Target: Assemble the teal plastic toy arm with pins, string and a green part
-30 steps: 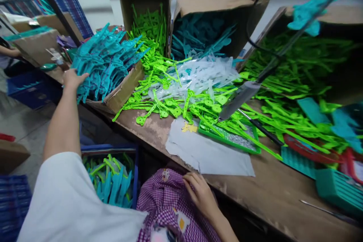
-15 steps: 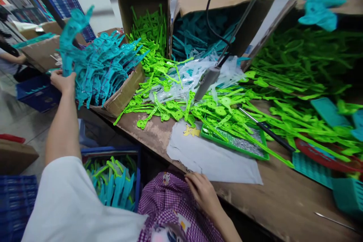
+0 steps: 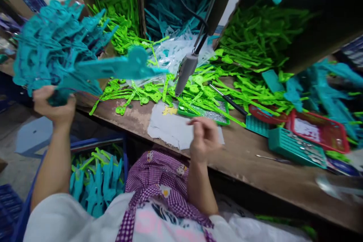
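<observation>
My left hand [image 3: 55, 107] is closed around the lower end of a teal plastic part [image 3: 110, 69]. Its long arm with a round lobe points right, blurred by motion. Just behind it is a stacked heap of similar teal parts [image 3: 53, 41] in a cardboard box. Above the grey cloth [image 3: 167, 128] on the bench, my right hand [image 3: 205, 140] is raised with its fingers curled. Some motion blur softens it, and nothing shows in its fingers. Close by lies a green tray [image 3: 225, 118] of small metal pieces.
A grey powered screwdriver [image 3: 187, 70] hangs over piled lime-green parts [image 3: 195, 85]. Along the back stand open boxes of green and teal parts. To the right are a teal basket [image 3: 295, 149] and a red basket [image 3: 343, 140]. A blue crate [image 3: 124, 159] sits below left.
My left hand has brought the teal part down from above the heap, and its long end now points right. My right hand has risen from the bench edge. The view has shifted right.
</observation>
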A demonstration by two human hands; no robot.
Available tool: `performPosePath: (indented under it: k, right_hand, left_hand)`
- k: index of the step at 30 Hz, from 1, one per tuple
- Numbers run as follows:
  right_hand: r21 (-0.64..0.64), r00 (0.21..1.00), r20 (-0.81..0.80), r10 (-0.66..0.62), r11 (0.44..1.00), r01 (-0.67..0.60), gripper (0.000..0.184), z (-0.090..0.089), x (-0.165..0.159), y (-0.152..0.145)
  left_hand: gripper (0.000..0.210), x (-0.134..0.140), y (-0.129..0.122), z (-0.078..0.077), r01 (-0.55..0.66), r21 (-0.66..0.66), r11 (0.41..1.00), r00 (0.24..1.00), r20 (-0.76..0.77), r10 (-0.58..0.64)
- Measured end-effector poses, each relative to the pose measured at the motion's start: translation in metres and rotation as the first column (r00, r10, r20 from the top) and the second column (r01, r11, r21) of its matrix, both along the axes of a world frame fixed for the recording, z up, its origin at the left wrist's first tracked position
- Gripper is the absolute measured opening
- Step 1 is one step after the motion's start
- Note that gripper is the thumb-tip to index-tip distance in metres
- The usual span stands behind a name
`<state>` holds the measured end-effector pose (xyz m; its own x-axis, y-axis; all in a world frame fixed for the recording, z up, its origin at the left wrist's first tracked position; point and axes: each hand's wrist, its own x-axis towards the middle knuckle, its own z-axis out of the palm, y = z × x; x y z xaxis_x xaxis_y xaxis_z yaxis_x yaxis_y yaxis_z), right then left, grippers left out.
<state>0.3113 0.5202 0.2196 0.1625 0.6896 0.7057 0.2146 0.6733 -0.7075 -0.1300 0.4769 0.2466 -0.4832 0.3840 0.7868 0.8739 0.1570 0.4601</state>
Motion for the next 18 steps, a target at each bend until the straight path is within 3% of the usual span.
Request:
performPosePath:
  k: [2,3,4,6,8,10,12,16,18]
  right_hand:
    - [0.078,0.980,-0.082,-0.180,0.979,0.186,0.020,0.018,0.008,-0.001]
    - [0.082,0.981,-0.002,-0.195,0.977,0.195,0.023,0.021,0.016,-0.001]
    - [0.051,0.977,0.143,-0.157,0.987,0.151,0.027,0.020,0.025,-0.001]
    - [-0.139,0.900,0.433,0.046,0.990,0.016,0.039,0.007,0.045,0.000]
    - [-0.417,0.805,0.516,0.293,0.907,-0.063,0.050,-0.014,0.065,0.001]
    - [-0.651,0.791,0.406,0.458,0.752,-0.102,0.054,-0.035,0.083,-0.002]
    - [-0.784,0.848,0.228,0.479,0.606,-0.131,0.052,-0.054,0.098,-0.011]
    - [-0.869,0.971,-0.057,0.234,0.468,-0.164,0.048,-0.085,0.126,-0.050]
    - [-0.900,0.988,-0.134,0.071,0.410,-0.151,0.051,-0.099,0.147,-0.078]
  left_hand:
    - [0.042,0.037,-0.009,-0.029,0.100,-0.039,0.994,0.988,-0.118,-0.104]
    - [0.041,0.056,-0.013,-0.043,0.175,-0.098,0.980,0.973,-0.134,-0.187]
    - [0.038,0.075,-0.017,-0.055,0.250,-0.168,0.954,0.955,-0.119,-0.271]
    - [0.033,0.106,-0.023,-0.075,0.377,-0.294,0.878,0.916,-0.022,-0.400]
    - [0.030,0.130,-0.023,-0.087,0.466,-0.382,0.798,0.877,0.079,-0.474]
    - [0.029,0.147,-0.019,-0.092,0.517,-0.436,0.737,0.845,0.124,-0.520]
    - [0.029,0.165,-0.013,-0.093,0.513,-0.466,0.721,0.838,0.089,-0.538]
    - [0.044,0.223,-0.018,-0.092,0.354,-0.410,0.840,0.896,-0.108,-0.431]
    - [0.062,0.257,-0.035,-0.100,0.381,-0.336,0.861,0.894,-0.102,-0.436]
